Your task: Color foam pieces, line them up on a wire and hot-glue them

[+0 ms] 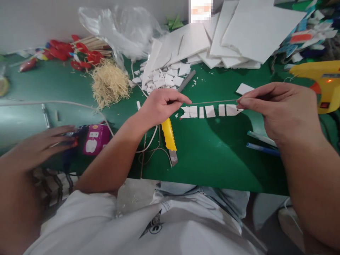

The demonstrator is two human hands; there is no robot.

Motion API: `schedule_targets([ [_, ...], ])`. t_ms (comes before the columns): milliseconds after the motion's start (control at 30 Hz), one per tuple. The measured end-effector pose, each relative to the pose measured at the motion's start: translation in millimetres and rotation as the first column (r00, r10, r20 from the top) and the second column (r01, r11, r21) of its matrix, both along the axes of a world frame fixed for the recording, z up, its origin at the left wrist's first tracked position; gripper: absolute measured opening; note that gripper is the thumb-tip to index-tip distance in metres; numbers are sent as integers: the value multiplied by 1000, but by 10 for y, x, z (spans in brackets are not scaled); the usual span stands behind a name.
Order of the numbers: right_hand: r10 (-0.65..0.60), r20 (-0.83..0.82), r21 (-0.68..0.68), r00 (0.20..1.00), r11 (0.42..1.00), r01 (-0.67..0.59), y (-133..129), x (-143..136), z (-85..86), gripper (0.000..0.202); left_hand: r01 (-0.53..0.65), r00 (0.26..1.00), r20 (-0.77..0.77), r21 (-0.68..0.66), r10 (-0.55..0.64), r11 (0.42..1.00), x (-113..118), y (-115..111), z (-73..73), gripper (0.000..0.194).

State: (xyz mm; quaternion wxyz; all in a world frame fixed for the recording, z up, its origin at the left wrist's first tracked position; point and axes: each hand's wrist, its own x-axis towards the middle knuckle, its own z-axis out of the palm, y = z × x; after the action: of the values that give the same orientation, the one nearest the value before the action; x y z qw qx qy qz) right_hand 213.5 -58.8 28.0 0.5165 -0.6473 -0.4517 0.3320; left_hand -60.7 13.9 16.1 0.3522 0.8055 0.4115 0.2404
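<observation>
My left hand (160,108) and right hand (290,109) pinch one thin strand (212,102), held straight. Between my hands lie small white pieces (209,111).

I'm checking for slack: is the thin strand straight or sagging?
Straight: the thin strand runs without visible sag between the left hand and right hand.

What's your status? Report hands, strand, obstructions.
Left hand and right hand pinching thin strand. Strand straight, alongside row of white pieces. Yellow cutter lying near left hand.
</observation>
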Motion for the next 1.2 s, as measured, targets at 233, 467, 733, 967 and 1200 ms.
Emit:
schedule_targets([
  [233, 36, -7, 97, 999, 995, -35, 48, 64, -117, 19, 23, 1000, -11, 53, -22, 998, 4, -40, -3, 31],
  [467, 102, 233, 91, 967, 988, -126, 0, 127, -137, 12, -24, 1000, -16, 77, 26, 997, 0, -66, 12, 28],
  [733, 51, 514, 132, 857, 982, -138, -21, 164, -113, 25, -35, 999, 31, 74, 33, 997, 37, -56, -27, 22],
  [967, 64, 9, 11, 998, 998, -64, 17, 79, 22, 18, -56, 989, 143, 63, 46, 996, 89, -138, 17, 22],
  [1200, 524, -294, -272, 799, 756, -595, 5, 240, 126, 9, 59, 938, 346, -97, -21, 994, 205, -423, 146, 18],
])
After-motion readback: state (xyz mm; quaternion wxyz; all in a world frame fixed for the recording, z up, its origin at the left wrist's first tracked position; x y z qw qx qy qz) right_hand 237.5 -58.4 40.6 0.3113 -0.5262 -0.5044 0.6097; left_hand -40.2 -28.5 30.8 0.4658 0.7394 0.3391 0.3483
